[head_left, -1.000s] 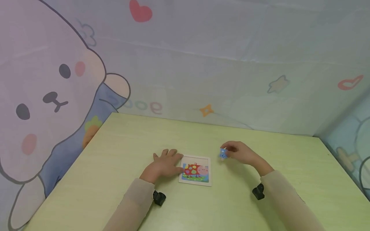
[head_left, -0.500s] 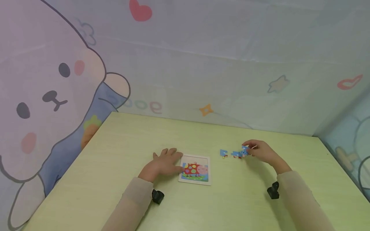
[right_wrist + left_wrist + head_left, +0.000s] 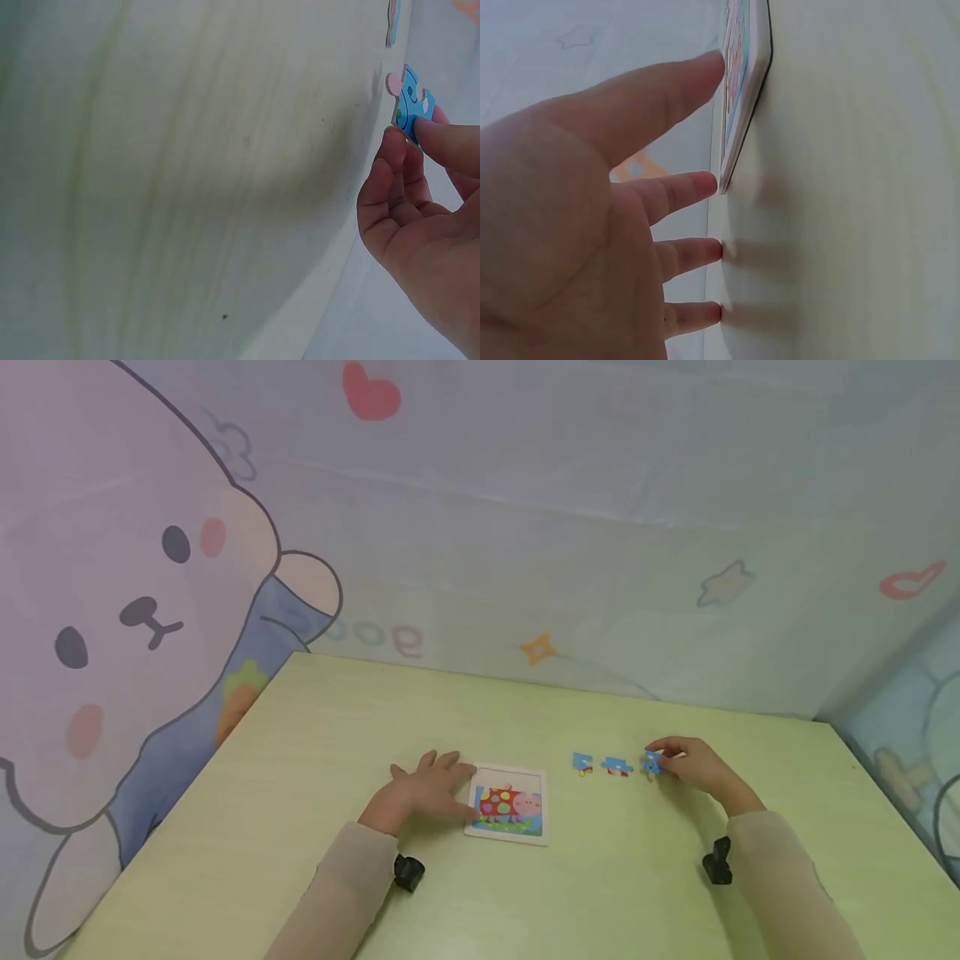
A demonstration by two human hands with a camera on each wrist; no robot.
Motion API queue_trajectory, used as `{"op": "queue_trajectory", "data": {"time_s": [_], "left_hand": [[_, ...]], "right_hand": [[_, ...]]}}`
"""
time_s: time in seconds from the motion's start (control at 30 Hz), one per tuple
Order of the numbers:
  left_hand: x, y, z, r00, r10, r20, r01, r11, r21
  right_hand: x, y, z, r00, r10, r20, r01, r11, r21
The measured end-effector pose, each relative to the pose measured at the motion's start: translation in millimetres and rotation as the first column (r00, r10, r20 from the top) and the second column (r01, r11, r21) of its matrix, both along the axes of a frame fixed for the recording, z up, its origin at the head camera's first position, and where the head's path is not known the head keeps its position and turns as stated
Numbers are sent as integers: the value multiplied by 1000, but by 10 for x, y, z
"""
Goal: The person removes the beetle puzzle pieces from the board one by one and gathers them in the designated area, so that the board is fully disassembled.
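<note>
A square jigsaw frame [image 3: 545,814] lies on the table, its lower part filled with a picture of a spotted red body and a pink face. My left hand [image 3: 423,793] spreads its fingers at the frame's left edge; in the left wrist view, thumb and index fingertips meet or nearly meet its rim. To the right, my right hand [image 3: 697,767] pinches a blue puzzle piece [image 3: 412,101] between thumb and fingers, tilted up at the table surface. Two more blue pieces lie left of that hand: a left piece [image 3: 582,762] and a middle piece [image 3: 617,766].
The pale green-yellow table [image 3: 600,893] reaches back to a printed cloth backdrop [image 3: 480,527] with a bear figure. Each wrist wears a small black camera, such as the left one [image 3: 408,872].
My right hand has moved right, leaving two blue puzzle pieces in a row on the table. The piece it pinches now stands apart from the middle one. My left hand has stayed by the frame.
</note>
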State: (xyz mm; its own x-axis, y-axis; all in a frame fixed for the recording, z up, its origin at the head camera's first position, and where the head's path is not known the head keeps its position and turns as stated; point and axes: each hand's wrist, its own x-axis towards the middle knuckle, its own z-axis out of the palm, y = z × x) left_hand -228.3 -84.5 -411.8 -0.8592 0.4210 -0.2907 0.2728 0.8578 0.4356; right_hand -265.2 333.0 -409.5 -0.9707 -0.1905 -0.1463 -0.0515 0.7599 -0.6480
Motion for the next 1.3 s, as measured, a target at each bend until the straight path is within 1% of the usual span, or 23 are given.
{"op": "queue_trajectory", "data": {"time_s": [0.23, 0.53, 0.67, 1.0, 1.17, 1.3], "left_hand": [[15, -1, -19, 1000, -2, 1, 2, 1000, 1], [35, 6, -6, 1000, 3, -12, -3, 1000, -18], [35, 7, -11, 1000, 4, -19, -4, 1000, -23], [42, 10, 3, 1000, -1, -20, 1, 1000, -22], [47, 7, 18, 1000, 0, -17, -1, 1000, -20], [51, 1, 19, 1000, 2, -19, -3, 1000, -24]], "right_hand": [[20, 0, -11, 1000, 12, 6, -12, 998, 59], [-20, 2, -56, 1000, 18, 12, -19, 995, 94], [-29, 0, -78, 1000, 16, 21, -18, 995, 95], [-23, -4, -76, 999, 23, 23, -25, 996, 87], [-31, 2, -74, 1000, 10, 22, -12, 996, 87], [-31, 4, -53, 999, -1, 39, -2, 997, 77]]}}
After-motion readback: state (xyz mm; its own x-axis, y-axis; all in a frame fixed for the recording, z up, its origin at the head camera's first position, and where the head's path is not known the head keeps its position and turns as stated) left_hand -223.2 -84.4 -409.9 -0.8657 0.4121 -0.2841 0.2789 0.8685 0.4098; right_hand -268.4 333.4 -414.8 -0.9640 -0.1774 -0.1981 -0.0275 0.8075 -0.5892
